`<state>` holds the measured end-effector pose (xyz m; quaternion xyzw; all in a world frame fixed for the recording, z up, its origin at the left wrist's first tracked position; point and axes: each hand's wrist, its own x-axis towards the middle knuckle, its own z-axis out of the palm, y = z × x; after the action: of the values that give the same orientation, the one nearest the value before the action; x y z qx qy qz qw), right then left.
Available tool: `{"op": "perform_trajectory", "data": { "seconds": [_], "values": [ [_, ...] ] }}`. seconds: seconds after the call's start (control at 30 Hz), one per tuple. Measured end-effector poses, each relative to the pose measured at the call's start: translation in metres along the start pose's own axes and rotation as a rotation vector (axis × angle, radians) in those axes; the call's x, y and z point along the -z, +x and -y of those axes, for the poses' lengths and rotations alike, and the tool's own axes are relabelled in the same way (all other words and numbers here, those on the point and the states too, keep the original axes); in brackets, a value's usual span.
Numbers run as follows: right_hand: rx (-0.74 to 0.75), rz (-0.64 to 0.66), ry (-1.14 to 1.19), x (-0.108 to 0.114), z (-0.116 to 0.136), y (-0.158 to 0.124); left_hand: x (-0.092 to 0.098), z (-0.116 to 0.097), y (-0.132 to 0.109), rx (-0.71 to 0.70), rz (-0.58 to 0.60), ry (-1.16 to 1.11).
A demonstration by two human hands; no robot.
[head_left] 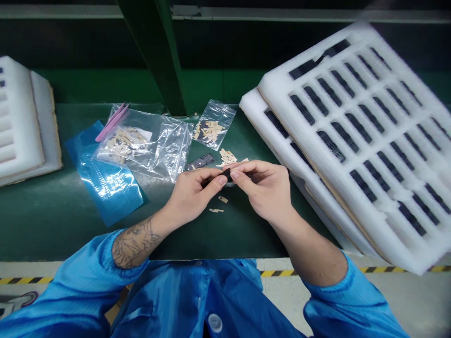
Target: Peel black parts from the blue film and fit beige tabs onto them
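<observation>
Near the middle of the green table, my left hand (193, 192) and my right hand (264, 188) meet around a small black part (227, 174). Thumb and fingers of each hand pinch it, and much of it is hidden behind them. Just behind my left fingers lies a flat dark part (200, 161). A small pile of cream pieces (228, 156) sits behind the held part. Two loose cream pieces, one tab-shaped (223, 199) and one narrow (216, 211), lie in front of my hands.
White foam trays (382, 188) with black parts stand stacked at the right; more foam (30, 122) is at the left. Clear bags (162, 141) (220, 115) hold cream pieces. Pink tweezers (112, 123) and a blue film (105, 188) lie left. A green post (158, 61) rises behind.
</observation>
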<state>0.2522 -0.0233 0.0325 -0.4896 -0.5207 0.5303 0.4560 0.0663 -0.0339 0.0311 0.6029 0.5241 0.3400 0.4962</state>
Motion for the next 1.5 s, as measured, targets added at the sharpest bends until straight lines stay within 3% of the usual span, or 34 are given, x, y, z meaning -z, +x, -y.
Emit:
{"op": "perform_trajectory", "data": {
  "seconds": [0.2, 0.43, 0.73, 0.97, 1.23, 1.5],
  "values": [
    [-0.031, 0.011, 0.063, 0.001, 0.002, 0.001, 0.001, -0.002, 0.001, -0.093, -0.017, 0.066],
    [-0.139, 0.038, 0.246, 0.002, -0.001, 0.005, 0.001, -0.001, -0.003, -0.065, 0.016, -0.017],
    [-0.081, 0.078, 0.235, 0.004, 0.004, 0.003, 0.001, 0.007, -0.004, -0.073, 0.031, -0.090],
    [0.176, 0.040, -0.036, 0.003, 0.009, -0.002, 0.005, 0.005, -0.003, -0.355, -0.174, 0.347],
    [0.129, 0.028, -0.080, 0.002, 0.004, -0.004, 0.006, 0.003, -0.002, -0.523, -0.217, 0.501],
    [0.198, 0.036, -0.086, 0.003, 0.006, -0.002, 0.008, 0.006, 0.002, -0.649, -0.262, 0.575]
  ]
}}
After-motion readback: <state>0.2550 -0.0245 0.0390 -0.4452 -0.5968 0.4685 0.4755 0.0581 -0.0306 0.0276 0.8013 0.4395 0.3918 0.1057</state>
